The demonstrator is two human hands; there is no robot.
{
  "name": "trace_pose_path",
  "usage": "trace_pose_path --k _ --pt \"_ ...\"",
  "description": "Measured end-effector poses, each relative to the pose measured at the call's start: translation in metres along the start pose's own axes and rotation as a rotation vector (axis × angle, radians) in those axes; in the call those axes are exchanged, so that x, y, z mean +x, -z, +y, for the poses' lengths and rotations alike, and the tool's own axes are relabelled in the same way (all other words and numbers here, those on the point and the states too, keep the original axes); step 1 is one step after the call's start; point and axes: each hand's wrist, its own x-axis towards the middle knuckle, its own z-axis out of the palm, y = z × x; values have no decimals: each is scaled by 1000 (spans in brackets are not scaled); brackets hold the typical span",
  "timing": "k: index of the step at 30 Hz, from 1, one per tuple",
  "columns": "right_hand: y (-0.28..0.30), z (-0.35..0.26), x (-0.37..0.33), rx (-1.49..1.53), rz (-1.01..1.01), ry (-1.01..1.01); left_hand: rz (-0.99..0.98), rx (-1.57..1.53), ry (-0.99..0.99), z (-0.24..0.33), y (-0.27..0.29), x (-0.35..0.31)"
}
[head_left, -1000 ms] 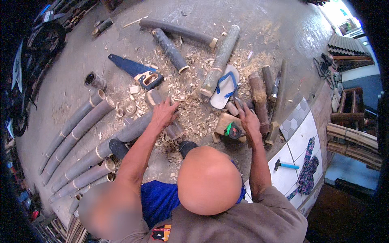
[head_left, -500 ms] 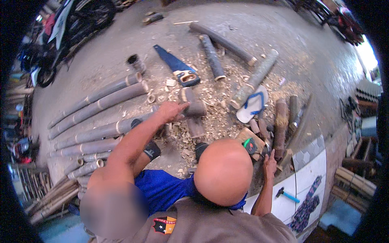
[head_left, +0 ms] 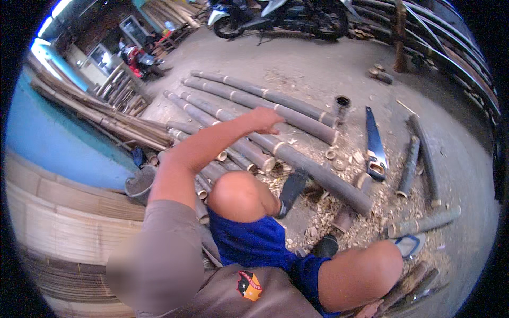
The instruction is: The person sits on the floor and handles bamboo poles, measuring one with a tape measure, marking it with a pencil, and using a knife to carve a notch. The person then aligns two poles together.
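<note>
Off to the far left of the long pole point(head_left: 323, 174) stands a pale slatted panel point(head_left: 69, 230), and closer in, a grey bucket point(head_left: 140, 183). Next come other poles point(head_left: 259, 153), lying roughly alongside the long pole, and over this group reaches the left hand point(head_left: 266, 121). Fingers bent and pointing down, near the long pole's far half; the underside is hidden, so I can't tell whether it grips, touches or just hovers. Looks to me like a handling step, a reach among the poles rather than any cutting. To get a sure hold on the long pole, that hand would need its fingers wrapped right round the curve. And the pole itself? Its near end lies across a short log point(head_left: 345, 218), with wood chips point(head_left: 313, 225) strewn about. Below that end, at the lower edge, the right hand point(head_left: 369, 308) peeks out past the knee; too little shows to say if it's open or closed. Right of the long pole's end lies the saw point(head_left: 376, 146), nothing touching its handle, then a dark tube point(head_left: 408, 167), a sandal point(head_left: 414, 246) and a greenish tube point(head_left: 427, 221).
</note>
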Motion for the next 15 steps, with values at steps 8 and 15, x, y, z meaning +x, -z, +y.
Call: trace_pose_path --k 8,15 --pt "-6 -165 68 16 -31 410 83 -411 49 80 -175 13" --pt "-13 -309 88 14 -155 692 198 -379 149 156 -190 23"
